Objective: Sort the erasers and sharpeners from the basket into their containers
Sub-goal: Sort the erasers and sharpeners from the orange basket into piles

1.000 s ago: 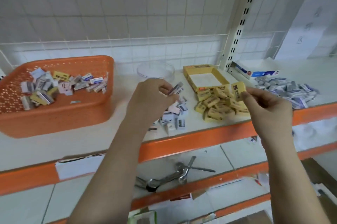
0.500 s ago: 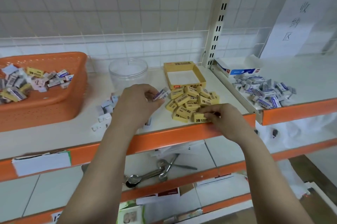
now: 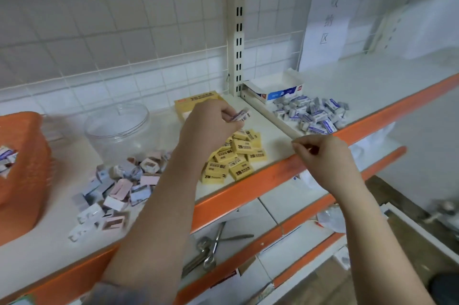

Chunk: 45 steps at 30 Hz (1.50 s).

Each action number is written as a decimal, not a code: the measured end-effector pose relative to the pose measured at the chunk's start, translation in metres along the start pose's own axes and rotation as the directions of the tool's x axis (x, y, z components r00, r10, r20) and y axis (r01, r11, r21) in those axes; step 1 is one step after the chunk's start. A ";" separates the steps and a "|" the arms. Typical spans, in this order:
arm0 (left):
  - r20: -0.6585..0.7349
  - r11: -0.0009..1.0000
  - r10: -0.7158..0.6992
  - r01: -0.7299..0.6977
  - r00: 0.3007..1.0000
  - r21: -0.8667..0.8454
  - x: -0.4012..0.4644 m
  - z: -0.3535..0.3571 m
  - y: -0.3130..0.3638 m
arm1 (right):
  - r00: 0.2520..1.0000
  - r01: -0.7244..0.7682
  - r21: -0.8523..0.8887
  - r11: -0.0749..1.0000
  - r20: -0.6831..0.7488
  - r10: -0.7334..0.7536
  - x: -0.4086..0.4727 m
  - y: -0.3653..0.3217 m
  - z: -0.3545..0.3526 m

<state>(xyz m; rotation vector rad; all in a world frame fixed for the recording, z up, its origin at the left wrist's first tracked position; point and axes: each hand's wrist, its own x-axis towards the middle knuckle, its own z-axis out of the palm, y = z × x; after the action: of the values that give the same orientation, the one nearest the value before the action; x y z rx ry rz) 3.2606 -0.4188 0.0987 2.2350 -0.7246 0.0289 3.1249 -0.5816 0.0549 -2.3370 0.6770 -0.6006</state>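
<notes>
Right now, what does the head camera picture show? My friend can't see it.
A person's left hand holds a small blue-and-white eraser above a pile of yellow erasers on a white shelf. The right hand hovers near the shelf's orange edge, fingers curled, with nothing visible in it.

Bare shelf (image 3: pixel 278 135) between yellow erasers (image 3: pixel 231 160), divider rail (image 3: pixel 270 115)

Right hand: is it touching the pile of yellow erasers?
Apart. The head view shows the right hand near the shelf's orange edge, with bare white shelf between its fingertips and the pile of yellow erasers.
</notes>
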 end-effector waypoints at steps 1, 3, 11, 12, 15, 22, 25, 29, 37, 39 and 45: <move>0.028 1.000 0.015 -0.015 1.000 -0.015 0.010 0.010 0.009 | 1.000 -0.012 -0.012 1.000 -0.006 0.012 0.000 0.004 -0.008; 0.078 0.998 0.053 -0.051 0.996 -0.032 0.030 0.033 0.029 | 0.999 -0.026 -0.009 1.000 -0.021 0.026 0.003 0.015 -0.025; 0.145 0.996 0.090 -0.091 0.985 0.000 0.092 0.118 0.090 | 0.997 -0.053 -0.048 0.997 -0.058 0.051 0.032 0.066 -0.081; 0.142 0.996 0.085 -0.087 0.986 0.013 0.096 0.126 0.092 | 0.997 -0.057 -0.051 0.997 -0.056 0.054 0.035 0.072 -0.085; 0.134 0.996 0.073 -0.079 0.988 0.043 0.099 0.145 0.093 | 0.997 -0.069 -0.044 0.997 -0.048 0.067 0.041 0.082 -0.092; -0.015 0.997 0.060 -0.061 0.998 -0.055 0.093 0.133 0.087 | 0.999 -0.040 -0.044 0.998 -0.017 0.039 0.051 0.075 -0.091; -0.067 0.995 0.061 -0.065 0.996 -0.072 0.085 0.112 0.082 | 1.000 -0.018 -0.031 0.999 -0.025 0.018 0.047 0.066 -0.087; -0.056 0.996 0.040 -0.044 0.998 -0.075 0.065 0.069 0.061 | 0.998 0.013 -0.039 0.999 -0.067 -0.016 0.033 0.035 -0.066; -0.060 0.996 0.074 -0.070 0.995 0.056 0.001 -0.067 -0.023 | 0.968 0.048 0.064 0.997 -0.248 -0.030 -0.035 -0.077 0.027; -0.055 0.993 0.075 -0.070 0.996 0.095 -0.017 -0.106 -0.045 | 0.962 0.032 0.101 0.994 -0.273 -0.003 -0.060 -0.108 0.052; -0.055 0.989 0.015 -0.007 0.998 0.144 -0.070 -0.195 -0.110 | 0.979 0.033 0.139 0.990 -0.204 -0.003 -0.115 -0.187 0.108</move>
<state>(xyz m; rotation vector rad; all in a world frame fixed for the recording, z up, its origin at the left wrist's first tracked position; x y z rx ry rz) 3.2966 -0.1920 0.1452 2.3577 -0.7244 0.1533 3.1563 -0.3394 0.0768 -2.1703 0.6811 -0.8762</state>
